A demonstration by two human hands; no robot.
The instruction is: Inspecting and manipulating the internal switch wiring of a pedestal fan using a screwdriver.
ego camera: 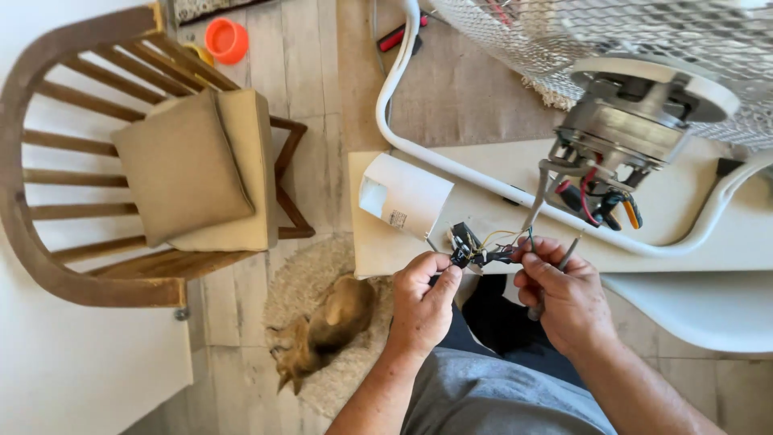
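Our left hand (423,298) pinches the black switch (461,250); its wires (495,246) run rightward into our right hand (560,294), closed on them and a tool (564,262).

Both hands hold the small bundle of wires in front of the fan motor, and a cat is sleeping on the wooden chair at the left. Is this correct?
Not quite. The head view shows the cat lying on the round shaggy rug on the floor, not on the wooden chair, which carries only beige cushions. The rest holds: the left hand and right hand hold the wire bundle below the fan motor.
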